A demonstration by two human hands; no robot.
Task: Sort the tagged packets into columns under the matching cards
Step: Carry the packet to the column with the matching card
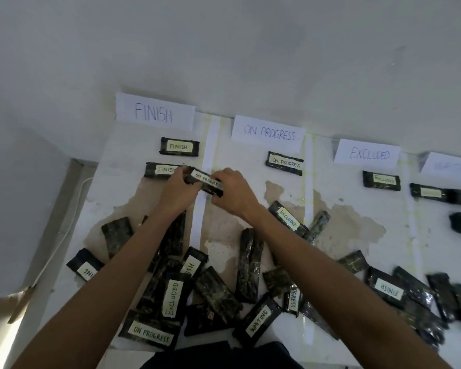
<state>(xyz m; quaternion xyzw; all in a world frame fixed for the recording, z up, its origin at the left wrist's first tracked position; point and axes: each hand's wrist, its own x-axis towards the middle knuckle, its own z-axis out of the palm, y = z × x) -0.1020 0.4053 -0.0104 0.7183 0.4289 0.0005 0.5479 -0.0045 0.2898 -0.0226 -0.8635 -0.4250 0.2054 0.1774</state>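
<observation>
White cards stand at the back: FINISH (pixel 155 111), ON PROGRESS (pixel 268 133), EXCLUDED (pixel 367 154), and a blurred fourth card (pixel 450 165). Two FINISH packets (pixel 179 146) lie under the first card, one ON PROGRESS packet (pixel 284 163) under the second, one EXCLUDED packet (pixel 381 179) under the third. My left hand (pixel 175 190) and my right hand (pixel 230 193) both grip a dark packet tagged ON PROGRESS (pixel 205 181), held over the white strip between the first two columns. A loose heap of tagged packets (pixel 213 291) lies near me.
White tape strips (pixel 308 182) split the worn table into columns. Two more dark packets (pixel 439 194) lie in the far-right column. A white cable (pixel 64 233) runs along the table's left edge. The wall rises right behind the cards.
</observation>
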